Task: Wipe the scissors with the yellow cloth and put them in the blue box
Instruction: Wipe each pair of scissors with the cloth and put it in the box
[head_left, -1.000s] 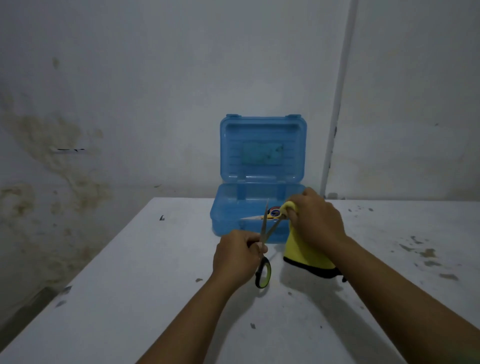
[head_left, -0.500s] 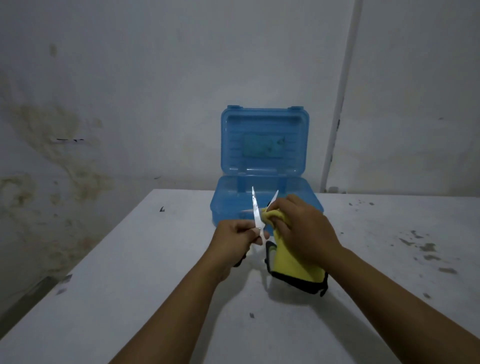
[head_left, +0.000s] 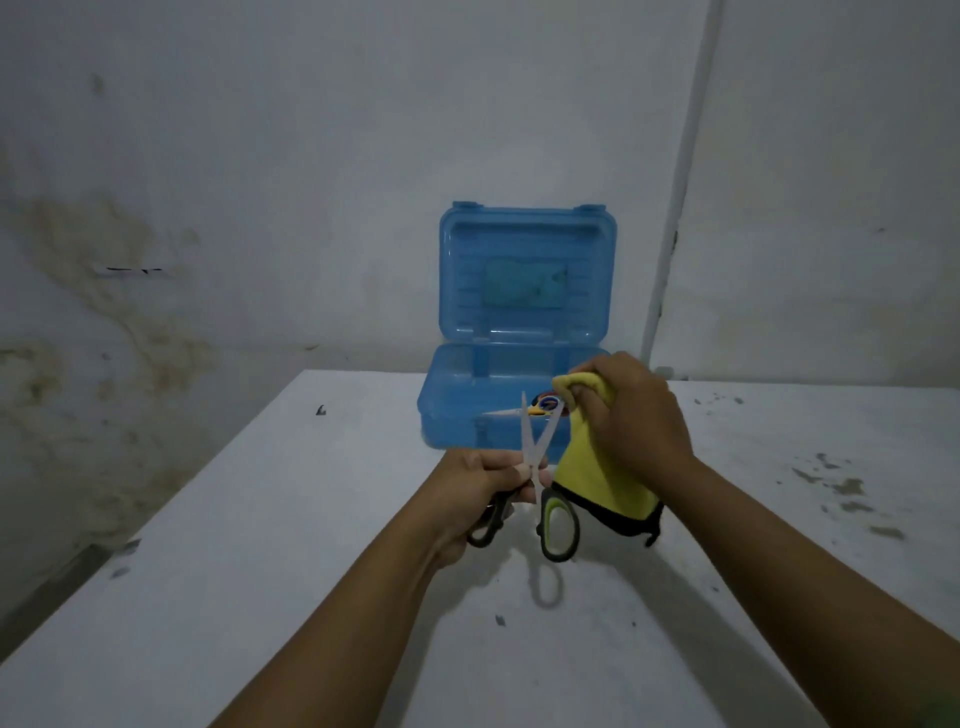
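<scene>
Left hand (head_left: 491, 480), fingers curled round the scissors (head_left: 537, 467) at the pivot and upper handle, blades up and spread in a narrow V; one black-and-green loop hangs free below the grip, the other is partly hidden in the palm; right hand (head_left: 631, 415), clenched on a bunched yellow cloth (head_left: 597, 478), the cloth's top fold beside the tip of the right-side blade, its black-edged hem hanging down toward the tabletop (head_left: 311, 597) without clearly touching it; scissors: judged light, rigid, steel blades smooth and likely slippery, edges and points sharp, best held at the pivot or handles, blades wiped from spine side with cloth folded thick; cloth: soft, limp, light, takes any grip; blue box (head_left: 524, 332), translucent plastic, lid upright and open, just behind the hands, well back on the tabletop; a small item with orange and blue markings shows at its front, contents otherwise unclear; tabletop white, matt, flecked with dark specks and stains at right; room dim, bare pale wall (head_left: 208, 182) with brownish damp marks at left, white vertical pipe (head_left: 675, 218) at right
</scene>
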